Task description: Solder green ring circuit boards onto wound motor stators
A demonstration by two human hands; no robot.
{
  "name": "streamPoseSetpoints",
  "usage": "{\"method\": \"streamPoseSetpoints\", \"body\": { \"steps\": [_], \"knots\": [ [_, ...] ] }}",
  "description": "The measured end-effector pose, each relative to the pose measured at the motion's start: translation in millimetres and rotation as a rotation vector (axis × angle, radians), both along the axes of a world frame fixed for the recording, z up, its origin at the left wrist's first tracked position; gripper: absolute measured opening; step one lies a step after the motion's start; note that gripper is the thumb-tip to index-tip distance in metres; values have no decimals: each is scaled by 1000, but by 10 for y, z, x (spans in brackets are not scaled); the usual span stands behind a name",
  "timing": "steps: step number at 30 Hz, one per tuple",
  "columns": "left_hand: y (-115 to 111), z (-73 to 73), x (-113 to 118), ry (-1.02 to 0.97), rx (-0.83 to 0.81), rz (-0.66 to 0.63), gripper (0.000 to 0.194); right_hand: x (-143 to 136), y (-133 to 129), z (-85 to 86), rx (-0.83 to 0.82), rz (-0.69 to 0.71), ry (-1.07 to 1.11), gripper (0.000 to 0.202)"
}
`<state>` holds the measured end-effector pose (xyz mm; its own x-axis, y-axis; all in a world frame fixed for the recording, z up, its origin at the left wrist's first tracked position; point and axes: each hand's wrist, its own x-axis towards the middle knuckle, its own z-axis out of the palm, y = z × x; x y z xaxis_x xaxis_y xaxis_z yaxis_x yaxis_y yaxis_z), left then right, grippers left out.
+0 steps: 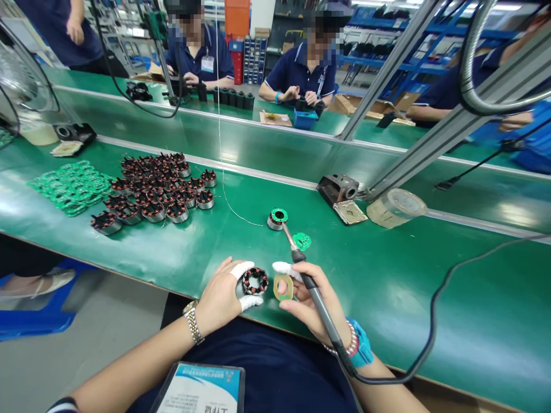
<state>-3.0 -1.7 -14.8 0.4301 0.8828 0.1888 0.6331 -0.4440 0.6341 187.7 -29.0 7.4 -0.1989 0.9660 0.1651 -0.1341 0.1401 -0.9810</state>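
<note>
My left hand (228, 292), with white finger cots on the thumb and a finger, grips a motor stator (255, 281) with copper windings near the bench's front edge. In my right hand (312, 292) a ring-shaped circuit board (283, 288) is pinched between thumb and fingers, its tan side showing. That same hand also carries a soldering iron (318, 304), whose tip points away toward a stator topped with a green board (278, 218). Beside the tip lie loose green boards (302, 241). A thin strand of solder wire (241, 217) hangs down and ends near the topped stator.
Many stators (155, 189) stand grouped at left, beside a pile of green boards (73, 186). An iron stand (340, 192) and a plastic tub (396, 207) are at right. The iron's cable (434, 310) loops across the right side. Co-workers (307, 69) sit across the bench.
</note>
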Motion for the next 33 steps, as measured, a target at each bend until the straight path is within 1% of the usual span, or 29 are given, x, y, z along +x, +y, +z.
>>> {"method": "streamPoseSetpoints", "body": {
  "steps": [2, 5, 7, 9, 11, 13, 15, 18, 20, 23, 27, 33],
  "knots": [
    [-2, -1, 15, 4, 29, -4, 52, 3, -3, -32, 54, -13, -41, 41],
    [-10, 13, 14, 5, 51, 1, 50, -12, 10, -69, 107, -128, -111, 36],
    [-14, 21, 12, 7, 59, 6, 49, -34, 24, -71, 79, -183, -133, 32],
    [-14, 21, 13, 12, 62, 6, 50, -54, 38, -51, 25, -204, -156, 29],
    [-11, 14, 12, 17, 61, -1, 50, -64, 52, -18, 17, -246, -258, 28],
    [-6, 4, 10, 22, 59, -12, 49, -67, 63, 27, 63, -268, -443, 29],
    [0, -2, 6, 17, 54, -23, 47, -74, 72, 77, 149, -241, -579, 36],
    [7, 8, -1, 7, 34, -31, 47, -105, 93, 143, 272, -153, -620, 48],
    [11, 24, -3, 13, 13, -38, 48, -131, 123, 171, 319, -89, -660, 50],
    [14, 46, -4, 18, -9, -43, 49, -161, 187, 178, 345, -19, -749, 51],
    [17, 51, -3, 0, -16, -52, 47, -174, 262, 134, 374, 8, -728, 49],
    [38, 57, -9, -3, -45, -72, 45, -169, 299, 87, 429, 37, -702, 45]
  ]
}}
